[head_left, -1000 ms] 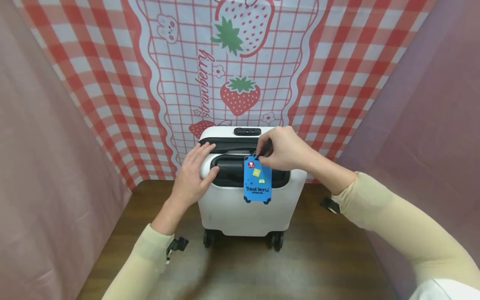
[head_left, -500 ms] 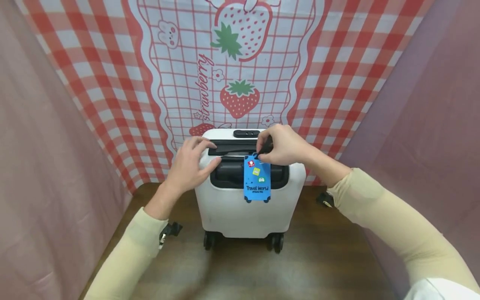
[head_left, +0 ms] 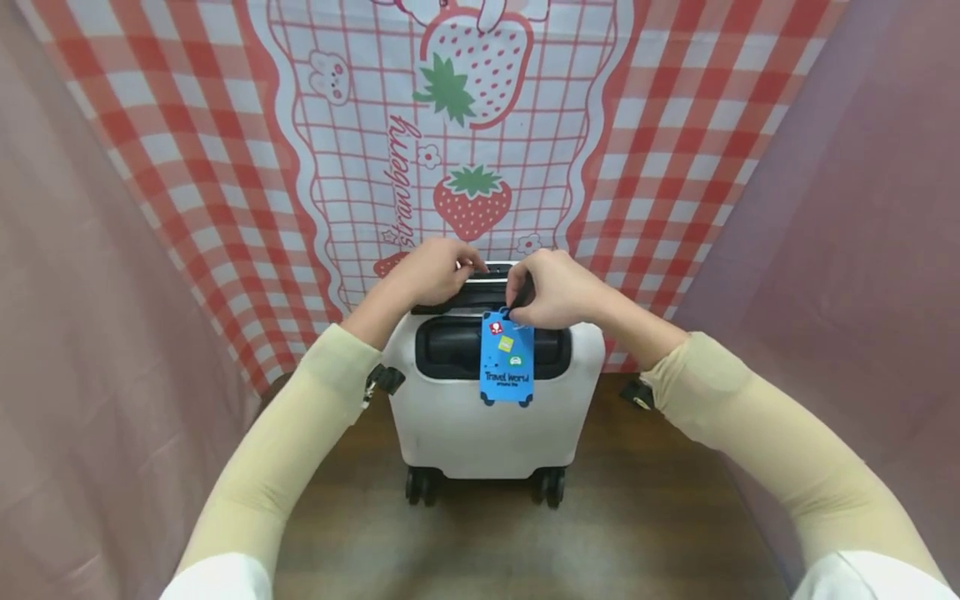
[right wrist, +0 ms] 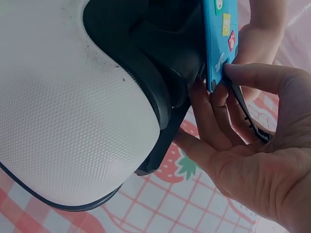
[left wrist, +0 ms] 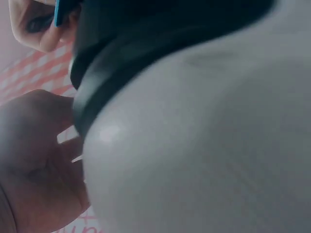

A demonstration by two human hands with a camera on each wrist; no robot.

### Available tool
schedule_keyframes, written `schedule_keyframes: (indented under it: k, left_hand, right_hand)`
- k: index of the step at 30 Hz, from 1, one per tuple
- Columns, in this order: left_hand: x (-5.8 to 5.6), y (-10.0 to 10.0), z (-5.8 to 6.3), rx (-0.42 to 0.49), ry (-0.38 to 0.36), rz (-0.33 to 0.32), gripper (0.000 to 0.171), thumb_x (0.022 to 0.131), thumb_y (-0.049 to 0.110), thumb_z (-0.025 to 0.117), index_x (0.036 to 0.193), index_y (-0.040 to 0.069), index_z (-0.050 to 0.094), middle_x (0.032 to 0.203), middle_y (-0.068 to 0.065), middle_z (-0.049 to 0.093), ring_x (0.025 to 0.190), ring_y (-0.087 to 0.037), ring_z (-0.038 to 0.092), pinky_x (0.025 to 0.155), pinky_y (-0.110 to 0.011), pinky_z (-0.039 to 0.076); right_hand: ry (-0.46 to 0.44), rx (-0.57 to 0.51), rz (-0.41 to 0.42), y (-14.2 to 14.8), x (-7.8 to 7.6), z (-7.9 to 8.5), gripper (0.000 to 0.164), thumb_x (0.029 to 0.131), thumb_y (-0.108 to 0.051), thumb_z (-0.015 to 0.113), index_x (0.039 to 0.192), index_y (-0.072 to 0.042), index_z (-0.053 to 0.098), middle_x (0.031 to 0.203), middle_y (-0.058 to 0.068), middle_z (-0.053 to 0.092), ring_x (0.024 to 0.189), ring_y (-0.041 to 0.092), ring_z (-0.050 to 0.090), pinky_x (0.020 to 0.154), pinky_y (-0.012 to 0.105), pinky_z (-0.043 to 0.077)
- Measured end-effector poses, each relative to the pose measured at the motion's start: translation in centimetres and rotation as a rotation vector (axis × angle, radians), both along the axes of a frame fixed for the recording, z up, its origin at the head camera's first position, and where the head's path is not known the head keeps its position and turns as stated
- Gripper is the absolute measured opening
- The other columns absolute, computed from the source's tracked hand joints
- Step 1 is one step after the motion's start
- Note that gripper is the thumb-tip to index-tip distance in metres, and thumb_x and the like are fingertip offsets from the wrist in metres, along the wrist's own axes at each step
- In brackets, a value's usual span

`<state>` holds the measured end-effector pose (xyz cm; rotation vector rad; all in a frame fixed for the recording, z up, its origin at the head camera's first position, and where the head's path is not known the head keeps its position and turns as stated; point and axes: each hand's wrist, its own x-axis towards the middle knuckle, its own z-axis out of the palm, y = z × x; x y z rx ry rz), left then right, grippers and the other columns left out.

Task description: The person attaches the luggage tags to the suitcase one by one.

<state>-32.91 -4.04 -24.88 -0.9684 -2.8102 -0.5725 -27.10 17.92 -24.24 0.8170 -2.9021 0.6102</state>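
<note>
Pinching the strap (right wrist: 242,104) before the case (head_left: 495,433), the right hand (head_left: 561,290) might drop the tag (head_left: 507,350) if its grip slips — the left hand (head_left: 433,272) loosely bent near the case's top.

Both arms (head_left: 757,425) extended forward, right fingers (head_left: 515,283) pinching, left fingers (head_left: 472,257) bent

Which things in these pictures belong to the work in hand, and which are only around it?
Part of the work:
blue luggage tag
its black strap, pinched by the right hand
white suitcase behind the tag
left hand, at the suitcase's top

Only around it:
strawberry-print cloth
pink curtains
brown wooden surface
</note>
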Motion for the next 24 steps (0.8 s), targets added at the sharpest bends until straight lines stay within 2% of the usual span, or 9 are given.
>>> schedule_keyframes:
  k: [4, 9, 12, 18, 24]
  left_hand:
    - [-1.2, 0.8, 0.3, -0.087, -0.083, -0.062, 0.032, 0.107, 0.010, 0.054, 0.126, 0.017, 0.079, 0.121, -0.008, 0.076, 0.089, -0.024, 0.061, 0.084, -0.036, 0.051]
    - [-2.0, 1.7, 0.5, -0.140, -0.171, -0.134, 0.032, 0.104, 0.006, 0.059, 0.128, 0.015, 0.079, 0.109, -0.007, 0.074, 0.086, -0.020, 0.056, 0.080, -0.030, 0.044]
    - [-2.0, 1.9, 0.7, -0.157, -0.190, -0.144, 0.032, 0.102, 0.005, 0.063, 0.127, 0.015, 0.080, 0.111, -0.006, 0.076, 0.088, -0.020, 0.058, 0.081, -0.029, 0.046]
    - [-2.0, 2.0, 0.9, -0.162, -0.204, -0.114, 0.027, 0.100, 0.004, 0.066, 0.116, 0.016, 0.084, 0.112, -0.005, 0.080, 0.087, -0.019, 0.060, 0.077, -0.028, 0.048]
    - [-2.0, 2.3, 1.2, -0.188, -0.225, -0.135, 0.031, 0.100, 0.002, 0.064, 0.119, 0.017, 0.083, 0.118, -0.005, 0.080, 0.086, -0.018, 0.059, 0.076, -0.027, 0.048]
  right_hand:
    - [-0.022, 0.013, -0.006, -0.2, -0.2, 0.1, 0.005, 0.089, -0.017, 0.079, 0.088, -0.015, 0.075, 0.084, 0.002, 0.074, 0.069, 0.017, 0.068, 0.068, 0.034, 0.060]
    - [-0.032, 0.020, -0.015, -0.4, -0.2, 0.3, 0.005, 0.089, -0.017, 0.080, 0.088, -0.016, 0.075, 0.089, 0.002, 0.075, 0.071, 0.020, 0.066, 0.067, 0.034, 0.058]
    - [-0.036, 0.023, -0.022, -0.4, -0.2, 0.4, 0.005, 0.089, -0.017, 0.080, 0.088, -0.016, 0.075, 0.091, 0.003, 0.075, 0.074, 0.020, 0.066, 0.069, 0.034, 0.059]
    - [-0.034, 0.020, -0.029, -0.5, -0.1, 0.4, 0.005, 0.090, -0.018, 0.080, 0.089, -0.015, 0.076, 0.091, 0.003, 0.075, 0.074, 0.019, 0.067, 0.071, 0.035, 0.060]
    - [-0.028, 0.001, -0.021, -0.3, 0.2, 0.4, 0.005, 0.090, -0.016, 0.080, 0.089, -0.014, 0.076, 0.091, 0.004, 0.076, 0.075, 0.017, 0.070, 0.075, 0.037, 0.062]
